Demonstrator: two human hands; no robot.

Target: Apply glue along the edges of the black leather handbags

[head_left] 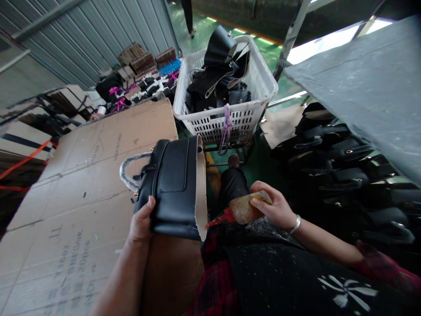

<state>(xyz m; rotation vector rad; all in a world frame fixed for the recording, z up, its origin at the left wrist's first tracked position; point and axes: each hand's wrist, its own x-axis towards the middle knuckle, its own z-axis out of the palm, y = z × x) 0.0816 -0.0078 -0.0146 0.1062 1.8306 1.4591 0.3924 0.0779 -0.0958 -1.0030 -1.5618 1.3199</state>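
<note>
A black leather handbag lies at the edge of the cardboard, its pale raw edge facing right. My left hand grips the bag at its lower left, thumb on top and the other fingers hidden beneath. A handle wrapped in clear film arches out on the bag's left side. In my right hand is a yellowish glue bottle with a red nozzle. The nozzle tip points left and sits at or very near the lower corner of the pale edge; contact is unclear.
Flattened cardboard covers the surface on the left. A white plastic basket filled with black bag pieces stands ahead. Many black bags lie at right below a grey tabletop. Stacked bundles line the metal wall.
</note>
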